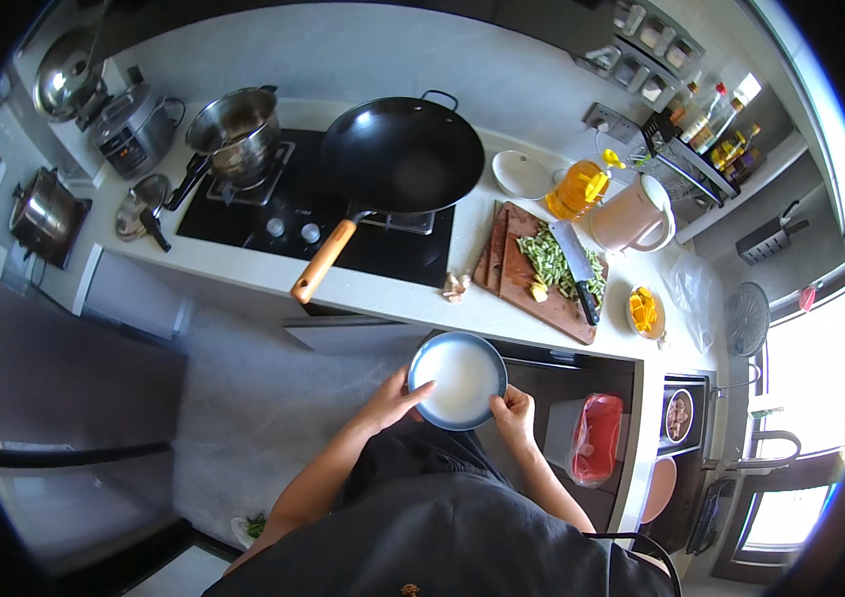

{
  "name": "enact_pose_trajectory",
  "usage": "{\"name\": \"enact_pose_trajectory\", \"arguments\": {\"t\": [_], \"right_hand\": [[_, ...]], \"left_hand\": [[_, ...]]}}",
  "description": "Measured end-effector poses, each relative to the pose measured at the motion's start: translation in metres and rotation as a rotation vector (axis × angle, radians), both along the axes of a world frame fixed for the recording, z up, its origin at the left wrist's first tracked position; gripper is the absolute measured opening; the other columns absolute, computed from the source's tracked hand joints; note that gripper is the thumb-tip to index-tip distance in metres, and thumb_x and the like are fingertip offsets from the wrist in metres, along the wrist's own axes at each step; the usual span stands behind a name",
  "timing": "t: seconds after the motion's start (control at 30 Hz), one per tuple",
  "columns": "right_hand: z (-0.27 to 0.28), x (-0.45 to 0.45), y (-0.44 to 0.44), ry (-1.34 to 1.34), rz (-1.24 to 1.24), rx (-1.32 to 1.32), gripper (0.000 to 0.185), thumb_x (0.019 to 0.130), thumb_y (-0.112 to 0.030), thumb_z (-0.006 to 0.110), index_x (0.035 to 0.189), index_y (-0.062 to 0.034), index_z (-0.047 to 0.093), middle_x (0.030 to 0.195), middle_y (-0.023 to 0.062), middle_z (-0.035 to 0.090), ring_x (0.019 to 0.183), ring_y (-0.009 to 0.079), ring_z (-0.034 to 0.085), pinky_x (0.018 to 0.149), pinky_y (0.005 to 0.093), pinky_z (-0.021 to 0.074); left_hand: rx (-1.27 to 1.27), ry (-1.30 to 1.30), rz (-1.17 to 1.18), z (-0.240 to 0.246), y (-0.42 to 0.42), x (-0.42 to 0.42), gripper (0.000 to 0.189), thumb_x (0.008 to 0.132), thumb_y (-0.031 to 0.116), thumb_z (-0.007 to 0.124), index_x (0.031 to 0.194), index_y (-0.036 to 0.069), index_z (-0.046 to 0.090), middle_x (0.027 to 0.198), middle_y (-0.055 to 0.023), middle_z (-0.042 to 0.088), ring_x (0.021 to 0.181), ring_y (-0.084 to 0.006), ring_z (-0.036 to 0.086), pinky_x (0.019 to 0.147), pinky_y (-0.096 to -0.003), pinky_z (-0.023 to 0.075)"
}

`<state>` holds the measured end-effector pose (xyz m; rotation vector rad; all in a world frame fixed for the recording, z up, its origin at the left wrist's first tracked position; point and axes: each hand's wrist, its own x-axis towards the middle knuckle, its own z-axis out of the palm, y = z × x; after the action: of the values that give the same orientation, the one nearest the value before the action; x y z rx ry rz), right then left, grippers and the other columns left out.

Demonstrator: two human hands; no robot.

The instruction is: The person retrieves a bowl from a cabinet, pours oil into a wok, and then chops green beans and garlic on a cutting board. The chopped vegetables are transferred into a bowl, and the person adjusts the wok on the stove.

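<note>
A round, shallow dish with a blue rim and white inside is held level in front of my body. My left hand grips its left edge, the thumb lying over the rim. On the opposite edge, my right hand pinches the rim between thumb and curled fingers. The dish is above the floor, close to the counter's front edge. Nothing distinct shows inside it.
On the hob sit a black wok, its wooden handle overhanging the front, and a steel saucepan. A cleaver lies over chopped green vegetables on a wooden board. Garlic lies nearby. A drawer juts out below.
</note>
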<state>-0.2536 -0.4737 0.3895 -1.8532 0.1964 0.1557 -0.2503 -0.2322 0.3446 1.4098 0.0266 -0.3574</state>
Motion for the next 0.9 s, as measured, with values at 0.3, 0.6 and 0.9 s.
{"name": "enact_pose_trajectory", "arguments": {"t": [0.3, 0.6, 0.9], "right_hand": [[-0.043, 0.140, -0.199, -0.569, -0.226, -0.611, 0.040, 0.075, -0.025, 0.075, 0.105, -0.0024, 0.060, 0.095, 0.0130, 0.058, 0.086, 0.0248, 0.057, 0.080, 0.0365, 0.0467], [-0.084, 0.239, -0.256, 0.018, 0.123, -0.714, 0.056, 0.068, -0.021, 0.069, 0.117, -0.0035, 0.048, 0.100, 0.0210, 0.064, 0.094, 0.0380, 0.062, 0.082, 0.0447, 0.0495], [-0.032, 0.212, -0.299, -0.163, 0.033, -0.475, 0.029, 0.074, -0.021, 0.071, 0.090, -0.0013, 0.058, 0.068, 0.0141, 0.059, 0.064, 0.0319, 0.060, 0.063, 0.0406, 0.0481]], "left_hand": [[0.152, 0.042, 0.308, -0.002, -0.111, 0.119, 0.028, 0.086, 0.010, 0.057, 0.112, 0.000, 0.058, 0.090, -0.0013, 0.062, 0.079, -0.0083, 0.057, 0.069, -0.0254, 0.0483], [0.210, 0.117, 0.490, -0.022, -0.155, 0.185, 0.032, 0.088, 0.009, 0.053, 0.120, 0.004, 0.052, 0.096, -0.0058, 0.061, 0.077, -0.0110, 0.062, 0.055, -0.0254, 0.0550], [0.303, 0.128, 0.433, -0.060, -0.161, 0.227, 0.037, 0.089, 0.010, 0.056, 0.123, 0.000, 0.048, 0.105, -0.0102, 0.058, 0.086, -0.0181, 0.064, 0.057, -0.0306, 0.0597]]}}
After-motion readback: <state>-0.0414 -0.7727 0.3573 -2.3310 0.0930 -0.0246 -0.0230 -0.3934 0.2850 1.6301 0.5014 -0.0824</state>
